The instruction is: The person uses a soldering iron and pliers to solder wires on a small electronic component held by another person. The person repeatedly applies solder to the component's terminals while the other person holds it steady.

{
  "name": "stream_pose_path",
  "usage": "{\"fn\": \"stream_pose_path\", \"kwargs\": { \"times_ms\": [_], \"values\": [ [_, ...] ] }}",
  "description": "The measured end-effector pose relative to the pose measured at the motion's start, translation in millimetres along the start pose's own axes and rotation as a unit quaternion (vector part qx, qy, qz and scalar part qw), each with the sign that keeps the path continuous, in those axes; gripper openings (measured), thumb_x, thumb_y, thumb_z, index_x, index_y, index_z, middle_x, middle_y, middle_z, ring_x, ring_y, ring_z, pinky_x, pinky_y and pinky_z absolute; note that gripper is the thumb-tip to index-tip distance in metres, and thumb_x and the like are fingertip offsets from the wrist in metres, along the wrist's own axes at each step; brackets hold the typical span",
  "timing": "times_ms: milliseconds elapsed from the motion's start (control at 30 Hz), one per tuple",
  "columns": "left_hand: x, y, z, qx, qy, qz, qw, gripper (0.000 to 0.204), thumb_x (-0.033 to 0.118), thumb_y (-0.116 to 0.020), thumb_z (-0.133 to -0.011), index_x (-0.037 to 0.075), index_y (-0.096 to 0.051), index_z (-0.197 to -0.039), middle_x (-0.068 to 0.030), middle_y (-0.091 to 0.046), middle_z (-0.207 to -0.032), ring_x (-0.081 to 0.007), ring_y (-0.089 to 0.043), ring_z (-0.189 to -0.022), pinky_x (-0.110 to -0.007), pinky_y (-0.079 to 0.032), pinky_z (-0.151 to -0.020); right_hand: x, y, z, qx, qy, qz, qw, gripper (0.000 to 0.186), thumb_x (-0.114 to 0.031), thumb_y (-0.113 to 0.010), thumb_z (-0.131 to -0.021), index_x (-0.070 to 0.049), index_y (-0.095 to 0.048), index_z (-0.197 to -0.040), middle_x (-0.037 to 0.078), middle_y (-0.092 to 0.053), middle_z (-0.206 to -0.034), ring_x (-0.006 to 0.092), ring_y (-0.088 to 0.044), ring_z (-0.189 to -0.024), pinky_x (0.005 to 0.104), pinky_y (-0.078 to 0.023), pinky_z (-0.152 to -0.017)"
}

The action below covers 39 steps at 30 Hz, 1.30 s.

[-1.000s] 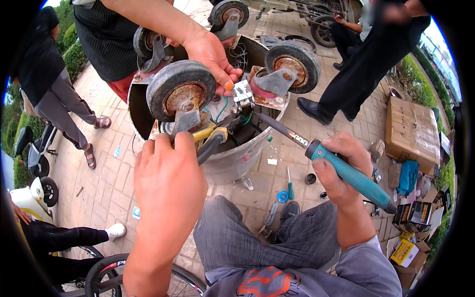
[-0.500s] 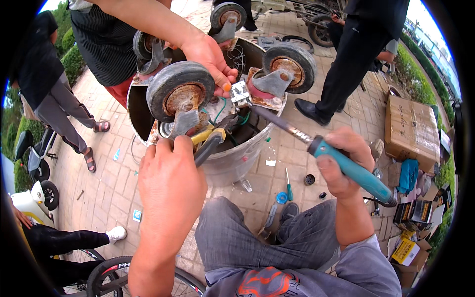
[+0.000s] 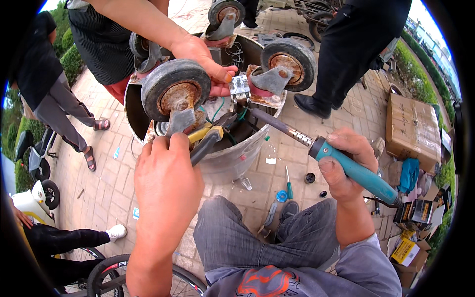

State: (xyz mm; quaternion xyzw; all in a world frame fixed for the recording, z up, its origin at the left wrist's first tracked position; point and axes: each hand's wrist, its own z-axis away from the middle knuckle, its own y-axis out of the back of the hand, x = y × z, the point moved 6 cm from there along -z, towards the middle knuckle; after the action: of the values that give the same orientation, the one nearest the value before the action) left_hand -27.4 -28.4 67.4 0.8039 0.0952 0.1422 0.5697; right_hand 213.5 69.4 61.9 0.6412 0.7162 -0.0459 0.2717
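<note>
My left hand (image 3: 168,185) is closed round the yellow-and-black handles of pliers (image 3: 212,134), whose dark jaws reach in among green wires (image 3: 217,110). My right hand (image 3: 340,184) grips the teal handle of a soldering iron (image 3: 361,174). Its dark tip points left, just below a small silver-white block with terminals (image 3: 239,86); contact is unclear. Another person's hand (image 3: 200,54) is at that block from the far side. All this is over an open metal drum (image 3: 230,166) topped with rusty caster wheels (image 3: 175,91).
A green-handled screwdriver (image 3: 289,188), a blue roll (image 3: 281,196) and a small black cap (image 3: 309,178) lie on the paving. Cardboard boxes (image 3: 413,128) stand at the right. A bicycle wheel (image 3: 109,270) is at the lower left. Several people stand around.
The drum and casters have shifted slightly left. The silver-white block has risen a little and turned its face up, while the iron's tip sits slightly lower. Both my hands keep their grips.
</note>
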Motion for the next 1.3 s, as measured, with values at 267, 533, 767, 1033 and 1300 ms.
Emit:
{"fn": "stream_pose_path", "kwargs": {
  "times_ms": [267, 533, 767, 1033, 1300],
  "values": [
    [1.6, 1.0, 0.5, 0.01, -0.002, 0.0, 1.0, 0.022, 0.004, -0.064, -0.073, -0.001, -0.059, -0.094, -0.0204, -0.061, -0.091, -0.0391, -0.06, -0.092, -0.048, -0.048, -0.082, 2.5, 1.8, 1.7, 0.004, 0.0, 0.025, 1.0, 0.034, -0.013, -0.081, -0.076, 0.0, -0.063, -0.102, 0.012, -0.067, -0.079, 0.0172, -0.062, -0.064, 0.0268, -0.047, -0.054],
    [1.2, 1.0, 2.4, 0.005, -0.002, -0.008, 1.0, 0.026, 0.002, -0.066, -0.071, -0.001, -0.06, -0.096, -0.0197, -0.061, -0.092, -0.0386, -0.059, -0.092, -0.047, -0.048, -0.083, 2.2, 4.2, 3.4, 0.019, 0.004, 0.034, 0.999, 0.033, -0.013, -0.081, -0.076, -0.001, -0.062, -0.1, 0.012, -0.068, -0.08, 0.0168, -0.062, -0.065, 0.0264, -0.047, -0.054],
    [2.4, 2.2, 2.7, 0.027, -0.006, 0.011, 1.0, 0.017, -0.002, -0.063, -0.075, -0.001, -0.057, -0.091, -0.0202, -0.059, -0.09, -0.0406, -0.057, -0.09, -0.05, -0.045, -0.079, 2.1, 2.0, 7.4, 0.014, -0.016, -0.009, 1.0, 0.033, -0.01, -0.079, -0.075, -0.001, -0.061, -0.102, 0.012, -0.068, -0.081, 0.0169, -0.062, -0.065, 0.0268, -0.048, -0.056],
    [1.8, 0.9, 2.4, 0.013, 0.005, -0.002, 1.0, 0.025, 0.002, -0.067, -0.07, -0.001, -0.06, -0.094, -0.0199, -0.061, -0.093, -0.0384, -0.059, -0.093, -0.047, -0.048, -0.084, 4.9, -3.8, 6.1, -0.011, -0.026, 0.004, 1.0, 0.032, -0.011, -0.081, -0.075, 0.0, -0.063, -0.099, 0.012, -0.068, -0.081, 0.019, -0.064, -0.067, 0.0277, -0.05, -0.057],
    [0.0, 0.9, 4.3, 0.033, -0.004, 0.003, 0.999, 0.023, 0.002, -0.067, -0.071, -0.001, -0.06, -0.092, -0.019, -0.061, -0.092, -0.0377, -0.059, -0.091, -0.047, -0.048, -0.082, 8.8, -11.4, 7.4, -0.028, -0.024, 0.008, 0.999, 0.033, -0.011, -0.082, -0.074, 0.0, -0.064, -0.099, 0.012, -0.068, -0.082, 0.0198, -0.065, -0.068, 0.0286, -0.051, -0.058]
  ]
}}
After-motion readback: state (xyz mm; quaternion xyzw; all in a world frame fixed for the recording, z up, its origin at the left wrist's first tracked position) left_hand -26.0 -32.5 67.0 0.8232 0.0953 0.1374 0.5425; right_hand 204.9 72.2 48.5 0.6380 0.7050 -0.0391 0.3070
